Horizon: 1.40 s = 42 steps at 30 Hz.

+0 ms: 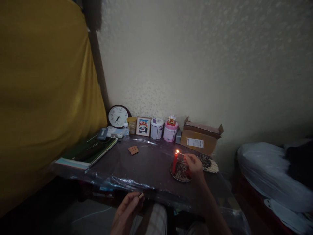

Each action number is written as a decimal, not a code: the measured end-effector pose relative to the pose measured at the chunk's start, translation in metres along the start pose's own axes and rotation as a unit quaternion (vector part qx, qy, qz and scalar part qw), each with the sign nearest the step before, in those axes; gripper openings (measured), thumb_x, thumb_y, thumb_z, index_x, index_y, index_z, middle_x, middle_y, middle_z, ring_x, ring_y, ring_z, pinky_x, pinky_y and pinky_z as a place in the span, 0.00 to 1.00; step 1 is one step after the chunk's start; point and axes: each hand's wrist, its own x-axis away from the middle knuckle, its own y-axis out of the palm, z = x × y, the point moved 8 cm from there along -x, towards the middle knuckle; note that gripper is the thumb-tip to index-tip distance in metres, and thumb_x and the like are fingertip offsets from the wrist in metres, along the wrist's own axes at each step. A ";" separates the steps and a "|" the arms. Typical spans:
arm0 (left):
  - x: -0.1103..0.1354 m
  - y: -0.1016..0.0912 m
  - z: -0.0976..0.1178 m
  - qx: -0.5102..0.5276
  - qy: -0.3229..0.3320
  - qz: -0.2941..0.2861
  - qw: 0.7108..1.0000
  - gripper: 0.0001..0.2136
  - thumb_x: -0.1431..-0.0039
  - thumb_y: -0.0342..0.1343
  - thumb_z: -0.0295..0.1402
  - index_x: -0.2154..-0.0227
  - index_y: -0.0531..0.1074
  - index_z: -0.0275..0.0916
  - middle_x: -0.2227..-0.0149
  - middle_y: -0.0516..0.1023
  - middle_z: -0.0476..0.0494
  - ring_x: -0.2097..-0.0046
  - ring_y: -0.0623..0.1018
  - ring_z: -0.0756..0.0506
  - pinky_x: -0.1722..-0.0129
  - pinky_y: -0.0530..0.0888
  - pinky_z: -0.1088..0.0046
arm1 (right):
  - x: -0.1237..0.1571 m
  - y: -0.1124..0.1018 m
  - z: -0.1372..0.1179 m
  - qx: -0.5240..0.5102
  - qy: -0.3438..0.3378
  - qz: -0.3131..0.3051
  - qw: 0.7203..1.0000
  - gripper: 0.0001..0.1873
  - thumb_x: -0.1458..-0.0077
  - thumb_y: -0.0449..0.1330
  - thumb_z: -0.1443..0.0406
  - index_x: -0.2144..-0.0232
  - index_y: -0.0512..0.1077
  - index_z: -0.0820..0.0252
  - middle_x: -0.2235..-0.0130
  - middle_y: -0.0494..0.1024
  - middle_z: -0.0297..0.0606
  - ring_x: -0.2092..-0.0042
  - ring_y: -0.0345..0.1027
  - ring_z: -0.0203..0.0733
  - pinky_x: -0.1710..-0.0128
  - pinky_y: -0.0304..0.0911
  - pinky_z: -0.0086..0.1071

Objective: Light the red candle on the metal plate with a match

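My right hand pinches a thin match over a dish at the table's right side. Its far end meets a small bright flame at the top of an upright red candle. The candle stands in a round metal-rimmed dish with brownish bits in it; another red piece there is partly hidden by my hand. Below the table's front edge, my left hand is closed around a small box with a pale end, which looks like a matchbox; most of it is covered by my fingers.
Pale sticks with dark ends lie right of the dish. Brown square pieces lie mid-table. Along the wall stand a clock, a framed panda picture, two tins and a cardboard box. Books lie at left.
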 end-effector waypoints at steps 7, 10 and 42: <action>-0.001 0.002 -0.004 0.002 -0.007 -0.017 1.000 0.12 0.59 0.66 0.39 0.71 0.77 0.38 0.69 0.82 0.44 0.63 0.79 0.44 0.58 0.71 0.70 | 0.024 0.008 -0.079 -0.157 -0.013 -0.080 0.984 0.15 0.56 0.62 0.53 0.79 0.67 0.57 0.76 0.66 0.30 0.75 0.61 0.33 0.75 0.62 0.27; 0.001 0.005 -0.006 -0.005 -0.023 -0.016 1.000 0.13 0.61 0.67 0.39 0.72 0.77 0.38 0.70 0.82 0.43 0.62 0.79 0.44 0.58 0.71 0.68 | 0.039 0.026 -0.090 -0.187 -0.013 -0.151 0.971 0.19 0.50 0.57 0.49 0.80 0.63 0.55 0.79 0.61 0.27 0.79 0.55 0.31 0.80 0.57 0.25; 0.000 0.019 -0.019 -0.072 -0.068 -0.031 0.995 0.16 0.68 0.69 0.42 0.74 0.79 0.39 0.69 0.82 0.42 0.59 0.78 0.39 0.55 0.71 0.65 | 0.056 -0.080 0.001 -0.030 0.081 -0.094 0.992 0.10 0.57 0.68 0.61 0.77 0.72 0.60 0.75 0.73 0.31 0.70 0.64 0.34 0.69 0.58 0.26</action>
